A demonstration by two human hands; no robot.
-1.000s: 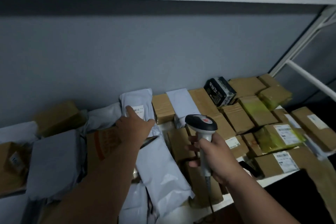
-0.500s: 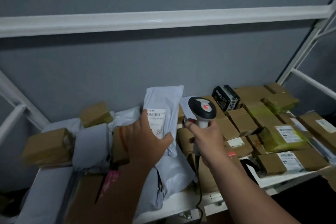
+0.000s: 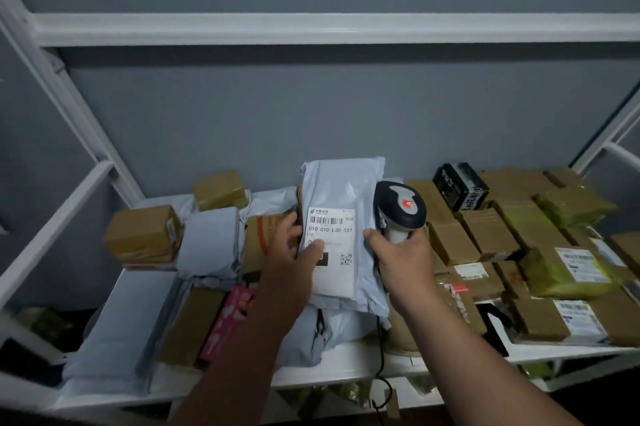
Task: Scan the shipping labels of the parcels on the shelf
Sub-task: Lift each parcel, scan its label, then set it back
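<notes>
My left hand [image 3: 294, 252] grips the grey mailer [image 3: 341, 190] at centre frame, label [image 3: 330, 235] facing me for reading. My right hand [image 3: 403, 257] clasps the scanner [image 3: 400, 209] beside it.

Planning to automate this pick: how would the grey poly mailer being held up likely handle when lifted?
The grey poly mailer looks soft and wrinkled, so probably floppy and apt to sag. The left hand props it alone, so it is likely light. Its smooth plastic skin may slip; the shipping label lies flat.

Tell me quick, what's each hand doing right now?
Left hand: holds the grey mailer bag by its shipping label.
Right hand: grips the barcode scanner.
</notes>
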